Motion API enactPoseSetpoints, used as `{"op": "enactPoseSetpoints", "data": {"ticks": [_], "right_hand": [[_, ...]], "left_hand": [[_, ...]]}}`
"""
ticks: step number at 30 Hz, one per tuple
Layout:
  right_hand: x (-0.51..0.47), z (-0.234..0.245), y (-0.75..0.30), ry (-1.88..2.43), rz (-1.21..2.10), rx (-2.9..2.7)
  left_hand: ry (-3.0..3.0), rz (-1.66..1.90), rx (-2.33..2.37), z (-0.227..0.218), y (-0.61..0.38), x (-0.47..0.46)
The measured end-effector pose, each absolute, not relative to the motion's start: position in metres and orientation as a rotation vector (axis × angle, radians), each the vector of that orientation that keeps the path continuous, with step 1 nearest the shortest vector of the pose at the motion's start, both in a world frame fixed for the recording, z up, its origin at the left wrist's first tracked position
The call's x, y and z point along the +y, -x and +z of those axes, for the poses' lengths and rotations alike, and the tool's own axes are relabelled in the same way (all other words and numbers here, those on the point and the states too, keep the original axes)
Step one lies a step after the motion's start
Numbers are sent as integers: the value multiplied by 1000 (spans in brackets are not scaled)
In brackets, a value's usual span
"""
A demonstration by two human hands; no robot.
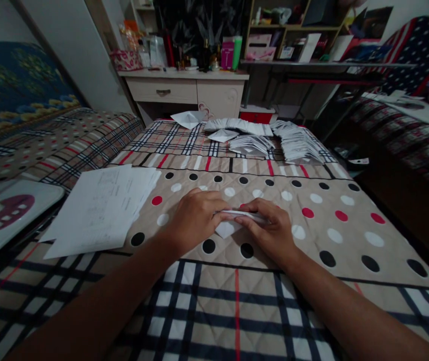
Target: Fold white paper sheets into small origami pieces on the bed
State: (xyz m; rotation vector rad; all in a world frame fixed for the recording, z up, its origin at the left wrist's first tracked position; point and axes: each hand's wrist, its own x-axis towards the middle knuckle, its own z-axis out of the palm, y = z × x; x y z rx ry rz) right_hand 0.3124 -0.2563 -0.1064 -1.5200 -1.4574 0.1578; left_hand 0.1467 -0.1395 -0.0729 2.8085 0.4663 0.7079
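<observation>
A folded sheet of white paper [228, 228] is pinched between my two hands, just above the dotted part of the bedspread. My left hand [199, 215] grips its left end, thumb in front and fingers behind. At the right end, my right hand [269, 225] holds it the same way, its thumb along the near side. One pointed flap hangs down below the fold. Part of the paper is hidden by my fingers. To the left of my left hand lies a loose stack of printed sheets [97, 210].
Rows of folded papers [300, 143] and a smaller fanned pile [252, 144] lie at the bed's far end, near single folded pieces [188, 119]. A white and purple board [7, 210] is at the left. Behind stands a white dresser [169, 93] with bottles on top.
</observation>
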Motion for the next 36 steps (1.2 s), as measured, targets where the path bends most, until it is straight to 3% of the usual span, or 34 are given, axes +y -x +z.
{"op": "enactPoseSetpoints", "data": {"ticks": [14,26,36], "right_hand": [[-257,-106,-317,1412,214,-1421],[-261,-101,-315,1438,-133,-1882],[-258,-107,-325,1523,144,-1666]], "left_hand": [[-2596,763,461,-83,-148,-135],[-2872,691,389,-68,-150,-152],[-2531,760,610,-77,-141,-112]]}}
